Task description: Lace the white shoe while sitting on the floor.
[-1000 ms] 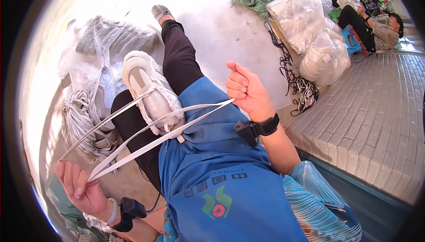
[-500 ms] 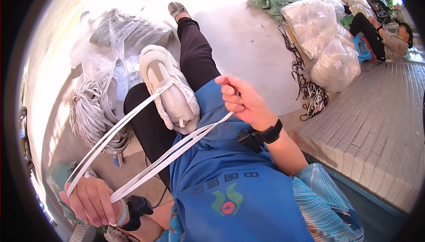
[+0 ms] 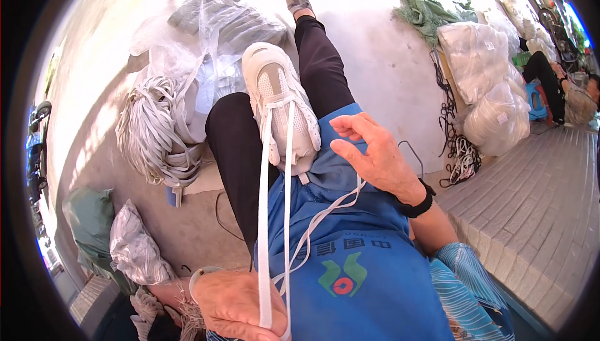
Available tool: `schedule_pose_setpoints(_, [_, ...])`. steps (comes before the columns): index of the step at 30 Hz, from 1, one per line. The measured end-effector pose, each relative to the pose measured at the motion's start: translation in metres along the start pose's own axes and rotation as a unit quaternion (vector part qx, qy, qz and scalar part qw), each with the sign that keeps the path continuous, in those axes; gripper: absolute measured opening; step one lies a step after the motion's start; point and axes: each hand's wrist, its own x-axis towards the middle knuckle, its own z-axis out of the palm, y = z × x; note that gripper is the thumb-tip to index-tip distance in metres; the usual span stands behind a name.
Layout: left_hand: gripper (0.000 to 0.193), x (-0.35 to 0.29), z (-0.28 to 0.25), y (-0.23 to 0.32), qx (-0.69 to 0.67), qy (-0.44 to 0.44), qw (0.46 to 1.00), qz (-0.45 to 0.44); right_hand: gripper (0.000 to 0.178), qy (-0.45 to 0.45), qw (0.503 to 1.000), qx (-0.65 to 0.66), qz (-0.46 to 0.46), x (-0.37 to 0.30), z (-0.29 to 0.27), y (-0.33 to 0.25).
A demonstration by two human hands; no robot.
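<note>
A white sneaker (image 3: pixel 278 97) with mesh panels rests on my lap between my thighs, toe pointing away from me. Two white shoelace strands (image 3: pixel 265 216) run taut from its upper down to my left hand (image 3: pixel 240 306), which is low at the front edge of view, closed around them. Its fingertips are partly hidden. My right hand (image 3: pixel 384 163) hovers right of the sneaker's heel over my blue apron (image 3: pixel 350 241), thumb and fingers apart. A slack loop of lace curves up from the left hand to the right hand's lower edge; its contact there is hidden.
A bundle of pale laces (image 3: pixel 156 128) lies on the left beside plastic-wrapped grey material (image 3: pixel 225 22). Silvery (image 3: pixel 137 247) and green bags sit lower left. On the right are clear bags of white goods (image 3: pixel 497 119), dark cords (image 3: pixel 445 110), a tiled step (image 3: pixel 519 203) and another seated person.
My left hand has moved right and toward my body, pulling the strands nearly straight. The right hand has opened its fingers and the lace near it has gone slack. My view has shifted left.
</note>
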Motion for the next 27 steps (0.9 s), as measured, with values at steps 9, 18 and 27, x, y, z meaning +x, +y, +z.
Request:
schedule_pose_setpoints(9, [0.035, 0.036, 0.0, -0.063, -0.008, -0.052, 0.991, -0.125, 0.037, -0.13, 0.714, 0.583, 0.365, 0.027, 0.044, -0.024])
schedule_pose_setpoints(18, [0.048, -0.003, -0.047, -0.073, 0.363, 0.564, 0.729, -0.138, 0.022, -0.236, 0.854, 0.362, 0.29, 0.014, 0.025, -0.031])
schedule_pose_setpoints(27, [0.038, 0.008, -0.103, -0.105, 0.275, 0.482, 0.801, -0.225, 0.023, -0.18, 0.977, 0.107, 0.051, -0.002, 0.048, -0.021])
